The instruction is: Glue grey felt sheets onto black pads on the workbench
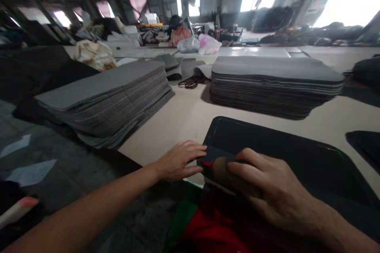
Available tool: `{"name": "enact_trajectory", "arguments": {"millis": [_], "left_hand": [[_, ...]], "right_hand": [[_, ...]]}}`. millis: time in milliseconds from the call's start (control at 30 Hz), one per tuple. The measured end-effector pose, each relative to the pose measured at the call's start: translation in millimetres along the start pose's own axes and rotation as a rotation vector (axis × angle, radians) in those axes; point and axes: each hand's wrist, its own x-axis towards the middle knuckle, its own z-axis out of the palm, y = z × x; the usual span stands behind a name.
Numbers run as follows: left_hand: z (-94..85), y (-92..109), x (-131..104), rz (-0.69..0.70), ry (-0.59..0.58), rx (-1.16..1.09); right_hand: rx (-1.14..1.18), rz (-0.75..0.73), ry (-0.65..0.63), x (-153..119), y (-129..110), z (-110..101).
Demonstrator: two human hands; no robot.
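A black flat panel [261,138] with rounded corners and a raised rim lies on the table in front of me. My left hand [181,160] is at its near left corner, fingers stretched out and thumb apart, the fingertips against a dark sheet edge. My right hand [267,182] is curled over a tan, rounded object [220,168] low over the panel's near edge. Beside that object a small red pointed bit [207,163] shows. The palm hides most of what I hold, so its kind is unclear.
Two tall stacks of grey sheets, a left stack [118,95] and a right stack [273,87], stand behind the panel. Between them lie grey offcuts [190,67] and a dark cord bundle [190,83]. Another black panel [365,146] is at right. A person [179,33] is at the far tables.
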Motion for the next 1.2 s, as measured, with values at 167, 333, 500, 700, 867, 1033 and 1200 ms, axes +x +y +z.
{"name": "enact_trajectory", "arguments": {"millis": [167,333,500,700,867,1033,1200], "left_hand": [[-0.1,1.0,-0.8,0.007,-0.002,0.002],[-1.0,1.6,-0.6,0.006,0.007,-0.005],[-1.0,0.8,0.8,0.001,-0.003,-0.002],[-1.0,1.8,0.7,-0.001,-0.01,0.003],[-0.8,0.7,0.2,0.011,0.0,0.008],[-0.9,0.9,0.8,0.003,-0.005,0.015],[-0.3,0.1,-0.1,0.019,-0.002,0.035]], "right_hand": [[0.005,0.027,-0.027,-2.2,1.2,-1.7],[0.007,0.018,-0.018,-1.8,1.6,-4.9],[-0.006,0.045,-0.042,-4.3,2.9,-15.4],[0.017,0.048,-0.042,-2.8,2.3,-15.9],[0.021,0.085,-0.068,-10.5,4.5,-24.1],[0.013,0.121,-0.059,-20.7,7.0,-33.6],[0.036,0.168,-0.07,-28.2,10.5,-41.9]]}}
